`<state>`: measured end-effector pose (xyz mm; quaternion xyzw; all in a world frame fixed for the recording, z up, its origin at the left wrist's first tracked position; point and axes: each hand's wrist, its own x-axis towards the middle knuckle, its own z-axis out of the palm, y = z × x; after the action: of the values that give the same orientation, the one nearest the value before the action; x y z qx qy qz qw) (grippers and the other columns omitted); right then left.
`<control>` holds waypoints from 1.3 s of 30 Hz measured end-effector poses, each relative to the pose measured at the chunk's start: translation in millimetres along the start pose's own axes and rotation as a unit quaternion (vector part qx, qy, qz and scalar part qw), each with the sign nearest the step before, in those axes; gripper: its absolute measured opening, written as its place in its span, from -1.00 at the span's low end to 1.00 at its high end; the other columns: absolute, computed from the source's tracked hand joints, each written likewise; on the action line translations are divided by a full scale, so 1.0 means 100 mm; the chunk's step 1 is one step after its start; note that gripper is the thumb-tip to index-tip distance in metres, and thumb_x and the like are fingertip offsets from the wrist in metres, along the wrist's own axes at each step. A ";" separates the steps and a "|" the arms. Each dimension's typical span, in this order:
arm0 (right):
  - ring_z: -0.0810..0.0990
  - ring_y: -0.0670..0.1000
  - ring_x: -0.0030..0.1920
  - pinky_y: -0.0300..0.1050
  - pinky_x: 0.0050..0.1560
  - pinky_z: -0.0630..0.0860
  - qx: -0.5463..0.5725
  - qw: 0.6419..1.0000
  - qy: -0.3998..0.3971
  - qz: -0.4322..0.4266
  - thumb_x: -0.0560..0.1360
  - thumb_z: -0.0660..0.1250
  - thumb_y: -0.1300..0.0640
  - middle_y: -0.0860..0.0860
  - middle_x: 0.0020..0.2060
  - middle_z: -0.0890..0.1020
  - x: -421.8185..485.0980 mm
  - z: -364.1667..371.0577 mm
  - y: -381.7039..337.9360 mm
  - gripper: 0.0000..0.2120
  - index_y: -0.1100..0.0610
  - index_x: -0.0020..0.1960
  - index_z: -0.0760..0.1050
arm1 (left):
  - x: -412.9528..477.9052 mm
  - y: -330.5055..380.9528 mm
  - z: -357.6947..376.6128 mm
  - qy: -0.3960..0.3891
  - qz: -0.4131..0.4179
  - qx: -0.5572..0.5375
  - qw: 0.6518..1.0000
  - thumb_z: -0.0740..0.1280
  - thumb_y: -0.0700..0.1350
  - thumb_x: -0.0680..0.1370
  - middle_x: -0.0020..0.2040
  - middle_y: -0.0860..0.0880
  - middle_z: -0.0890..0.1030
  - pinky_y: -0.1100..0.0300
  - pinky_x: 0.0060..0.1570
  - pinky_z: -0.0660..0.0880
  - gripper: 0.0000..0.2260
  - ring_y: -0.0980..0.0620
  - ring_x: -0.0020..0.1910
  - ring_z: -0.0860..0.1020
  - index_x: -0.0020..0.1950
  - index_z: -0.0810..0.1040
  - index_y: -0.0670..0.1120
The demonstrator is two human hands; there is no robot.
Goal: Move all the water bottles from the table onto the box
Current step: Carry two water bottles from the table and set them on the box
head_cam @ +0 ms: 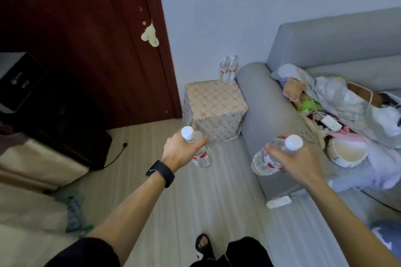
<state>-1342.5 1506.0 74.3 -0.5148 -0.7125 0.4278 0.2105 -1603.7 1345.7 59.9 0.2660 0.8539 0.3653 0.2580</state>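
Your left hand [182, 149] is closed round the shoulder of the left bottle [202, 157], fingers curled just below its white cap. That bottle hangs nearly upright above the pale wooden floor [217, 201], with its red and white label showing under your knuckles. Your right hand [293, 163] grips the right bottle [263, 161] from above near the neck, thumb on the near side. This one is tilted, with its cap pointing up and to the right and its clear base towards the left. It is over the near end of the grey sofa [325, 50] arm.

The box [214, 106] stands farther off, between the dark red door [86, 28] on the left and the sofa arm on the right. It is draped in a patterned beige cloth. Two bottles [227, 69] already stand upright, side by side and touching, at its far right corner against the wall. Both bottles you are carrying are still short of the box, the left one nearer to it.

A black band [160, 173] sits on your left wrist. Clothes, cables and a round white tub [347, 154] lie heaped on the sofa seat. A white power strip [278, 201] lies on the floor at the sofa's near corner, and a sandalled foot [204, 245] shows at the bottom edge
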 end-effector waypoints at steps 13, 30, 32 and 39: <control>0.70 0.04 -0.18 0.15 -0.12 0.66 -0.002 1.000 -0.029 0.007 0.17 0.46 -0.40 -0.12 -0.21 0.70 2.64 0.45 -0.21 -0.50 -0.14 -0.03 0.55 | 2.47 0.63 0.49 -0.025 -0.056 0.018 0.998 0.46 0.23 0.43 -0.15 0.12 0.68 0.16 -0.10 0.58 -0.72 0.13 -0.12 0.63 -0.07 0.63 0.04; 0.64 -0.04 -0.07 0.03 -0.03 0.62 -0.034 0.991 -0.113 0.068 0.45 0.51 -0.09 -0.14 -0.10 0.65 5.39 1.57 -0.24 -0.72 -0.04 0.06 0.51 | 5.25 0.70 1.32 -0.105 -0.159 -0.039 0.981 0.46 0.18 0.45 -0.02 0.04 0.63 0.14 -0.17 0.50 -0.63 0.00 -0.03 0.60 0.13 0.48 0.04; 0.65 0.00 -0.03 0.09 0.00 0.62 -0.026 0.988 -0.116 0.102 0.47 0.48 -0.11 -0.13 -0.08 0.65 5.62 1.68 -0.15 -0.72 -0.06 0.09 0.50 | 5.54 0.72 1.44 -0.121 -0.162 -0.037 0.979 0.46 0.16 0.46 -0.02 0.04 0.62 0.07 -0.08 0.56 -0.62 -0.01 -0.04 0.60 0.16 0.47 0.03; 0.63 0.01 -0.01 -0.20 -0.09 0.45 -0.026 0.964 -0.179 0.195 0.53 0.44 -0.02 0.01 0.06 0.62 6.49 2.10 0.06 -0.61 0.06 0.28 0.44 | 6.34 0.77 1.96 -0.145 -0.192 -0.037 0.970 0.44 0.13 0.51 0.07 0.01 0.57 0.05 -0.08 0.59 -0.55 0.02 -0.05 0.59 0.29 0.39 0.02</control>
<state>-1742.3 2017.2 -136.9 -0.5638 -0.6353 0.5273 -0.0211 -1918.2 1894.2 -155.4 0.1377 0.8286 0.2977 0.4536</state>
